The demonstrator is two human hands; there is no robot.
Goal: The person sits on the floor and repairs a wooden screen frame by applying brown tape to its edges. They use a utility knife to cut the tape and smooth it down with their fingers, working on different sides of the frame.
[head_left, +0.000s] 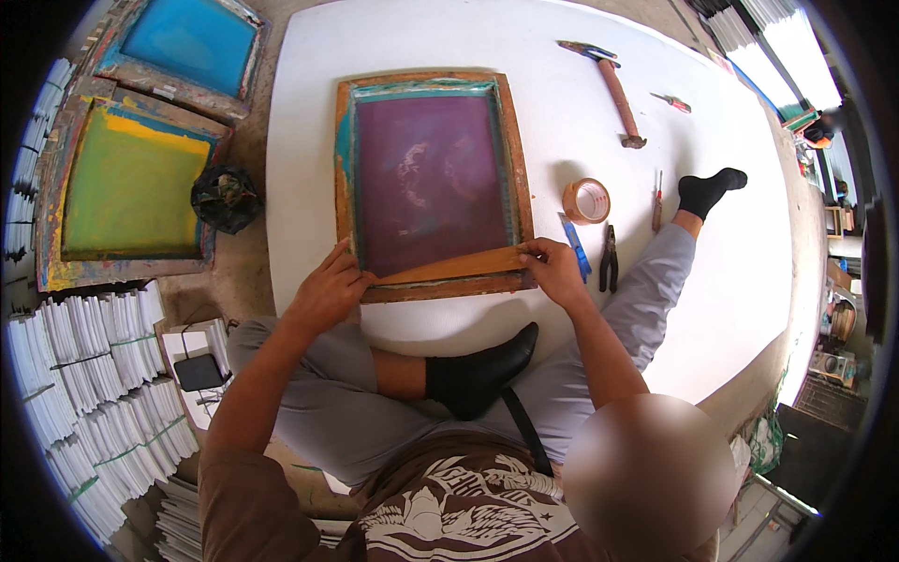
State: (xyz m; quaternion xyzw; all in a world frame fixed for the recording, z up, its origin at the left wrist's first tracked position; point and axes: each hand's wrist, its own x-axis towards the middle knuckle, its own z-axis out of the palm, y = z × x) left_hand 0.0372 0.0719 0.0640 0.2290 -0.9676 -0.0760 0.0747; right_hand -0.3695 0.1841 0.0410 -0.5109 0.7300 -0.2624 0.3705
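A wooden-framed printing screen (431, 169) with purple mesh lies flat on the white board before me. Along its near side, a strip of brown tape (449, 267) stretches between my two hands, slanting slightly upward to the right. My left hand (330, 286) pinches the strip's left end at the frame's near left corner. At the near right corner, the fingers of my right hand (552, 270) grip the other end. Whether the tape's edge touches the mesh I cannot tell. A roll of brown tape (586, 201) sits on the board to the right of the screen.
Right of the screen lie a blue cutter (575, 248), pliers (609, 258), a screwdriver (657, 201), a hammer (620, 103) and a small red-handled tool (671, 102). Yellow-green (136, 187) and blue (187, 42) screens and a black bag (227, 199) are at left. Paper stacks (94, 375) stand nearby.
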